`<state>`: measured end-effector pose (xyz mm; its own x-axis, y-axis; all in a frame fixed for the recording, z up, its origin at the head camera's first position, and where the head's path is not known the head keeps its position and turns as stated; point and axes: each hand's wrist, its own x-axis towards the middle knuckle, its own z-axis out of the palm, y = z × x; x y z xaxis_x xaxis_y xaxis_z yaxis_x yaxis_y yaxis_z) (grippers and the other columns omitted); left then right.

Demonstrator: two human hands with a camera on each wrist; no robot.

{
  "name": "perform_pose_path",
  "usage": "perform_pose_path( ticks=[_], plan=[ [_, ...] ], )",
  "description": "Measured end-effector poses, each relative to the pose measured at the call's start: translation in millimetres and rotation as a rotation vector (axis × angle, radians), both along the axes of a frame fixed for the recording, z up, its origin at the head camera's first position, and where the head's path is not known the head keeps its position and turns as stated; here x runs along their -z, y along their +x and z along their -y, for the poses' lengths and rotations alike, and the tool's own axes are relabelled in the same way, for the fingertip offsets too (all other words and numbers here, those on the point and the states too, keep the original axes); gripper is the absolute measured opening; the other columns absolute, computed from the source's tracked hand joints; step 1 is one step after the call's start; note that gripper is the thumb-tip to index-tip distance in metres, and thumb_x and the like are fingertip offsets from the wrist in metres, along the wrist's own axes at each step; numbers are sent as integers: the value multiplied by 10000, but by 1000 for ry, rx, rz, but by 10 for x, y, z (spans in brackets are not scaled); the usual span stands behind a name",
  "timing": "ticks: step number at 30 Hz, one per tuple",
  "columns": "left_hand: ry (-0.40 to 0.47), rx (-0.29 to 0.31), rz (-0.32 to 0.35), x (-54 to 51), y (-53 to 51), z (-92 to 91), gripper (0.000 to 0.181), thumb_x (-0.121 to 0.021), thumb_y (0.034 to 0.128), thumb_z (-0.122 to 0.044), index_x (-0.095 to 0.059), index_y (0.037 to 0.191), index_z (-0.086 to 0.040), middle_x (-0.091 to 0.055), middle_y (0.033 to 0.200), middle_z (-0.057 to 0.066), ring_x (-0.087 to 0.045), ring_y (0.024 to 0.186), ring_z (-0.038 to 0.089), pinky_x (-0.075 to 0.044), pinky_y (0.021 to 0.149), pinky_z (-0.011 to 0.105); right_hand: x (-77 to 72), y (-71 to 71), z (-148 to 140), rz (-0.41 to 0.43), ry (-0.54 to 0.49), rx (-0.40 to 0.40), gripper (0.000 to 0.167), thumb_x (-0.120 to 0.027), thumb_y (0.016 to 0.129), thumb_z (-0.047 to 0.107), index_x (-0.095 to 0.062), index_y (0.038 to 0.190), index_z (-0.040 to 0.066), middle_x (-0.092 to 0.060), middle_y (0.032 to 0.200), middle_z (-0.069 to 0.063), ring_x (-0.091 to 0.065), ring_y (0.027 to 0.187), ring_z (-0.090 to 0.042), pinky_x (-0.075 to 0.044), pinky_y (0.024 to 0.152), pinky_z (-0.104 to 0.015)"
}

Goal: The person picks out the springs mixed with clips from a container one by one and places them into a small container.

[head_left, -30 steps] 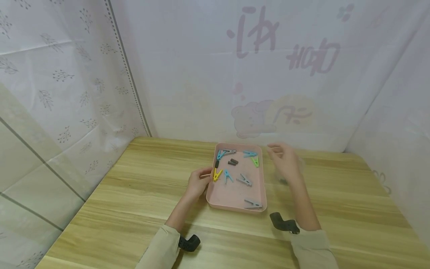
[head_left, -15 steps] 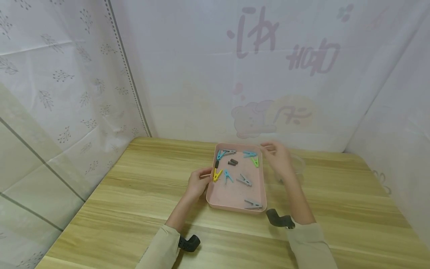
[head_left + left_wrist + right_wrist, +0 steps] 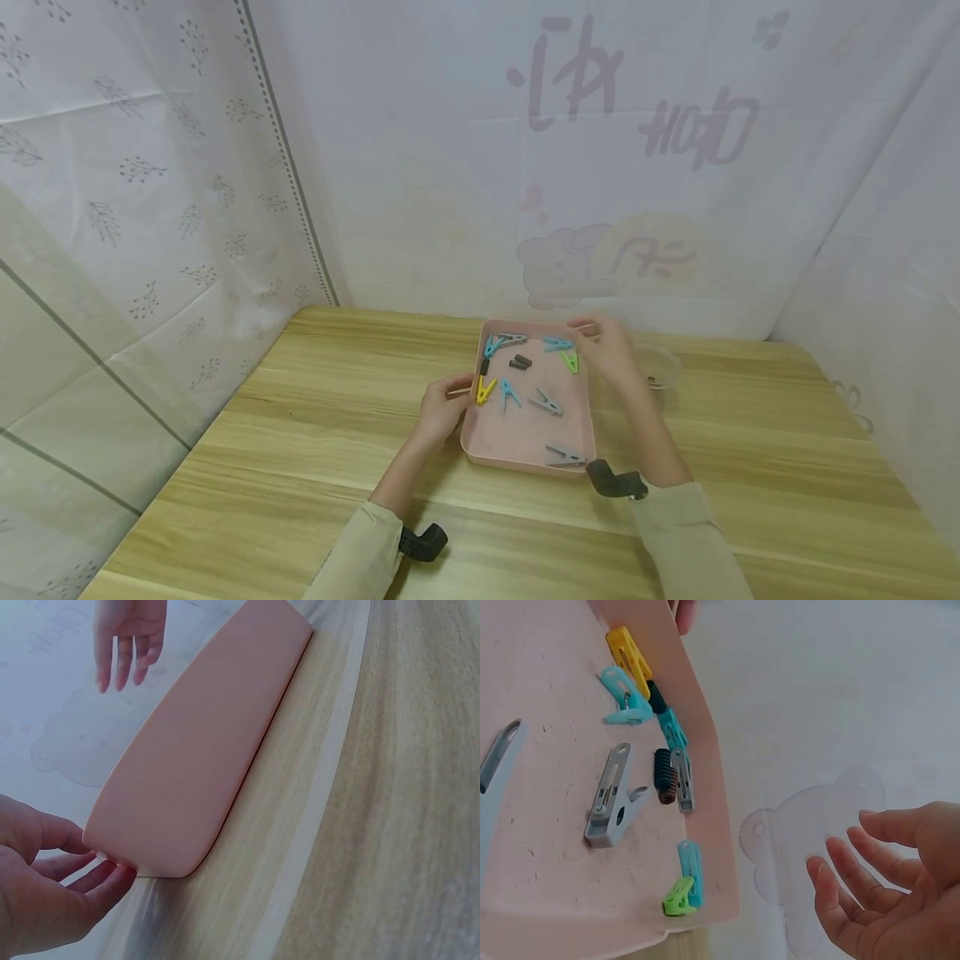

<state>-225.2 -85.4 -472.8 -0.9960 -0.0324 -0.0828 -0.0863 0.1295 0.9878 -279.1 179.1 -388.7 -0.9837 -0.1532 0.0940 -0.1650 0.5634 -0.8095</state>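
A pink tray (image 3: 517, 433) holds several clothespins, among them a yellow one (image 3: 484, 391), a green one (image 3: 570, 362) and grey ones (image 3: 609, 799), plus small dark ribbed pieces (image 3: 520, 362). My left hand (image 3: 442, 407) touches the tray's left side; in the left wrist view its fingertips (image 3: 124, 871) rest at the wall's end, with the thumb on the rim. Above the tray's far right corner is my right hand (image 3: 606, 353), its fingers loosely bent and holding nothing. In the right wrist view that hand (image 3: 900, 877) stands apart from the tray wall (image 3: 705, 765).
A clear round container (image 3: 663, 367) with something small and dark in it stands right of the tray, partly behind my right wrist. Behind the wooden table (image 3: 315, 375) hangs a pale printed curtain (image 3: 450, 167).
My right hand has moved left from beside the tray to over its far right corner, bringing the clear container into fuller view. The left hand and the tray have stayed in place.
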Motion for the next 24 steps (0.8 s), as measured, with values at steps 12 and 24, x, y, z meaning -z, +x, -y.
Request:
perform_pose_path(
  ticks=[12,24],
  plan=[
    [14,-3,1,-3,12,-1,393,-560,1015,69,-606,1404,98,-607,1420,295,-624,1298,453,-563,1058,501,24,-122,125,55,71,-17,398,-530,1102,216,-605,1375,-63,-599,1387,-349,-586,1283,-501,-542,1037,-600],
    [12,-3,-4,-8,3,-4,395,-561,1005,75,-609,1395,107,-613,1414,299,-633,1286,454,-573,1045,489,88,-244,237,59,86,-35,374,-568,1089,185,-620,1340,-87,-657,1303,-333,-664,1175,-457,-597,960,-514]
  ],
)
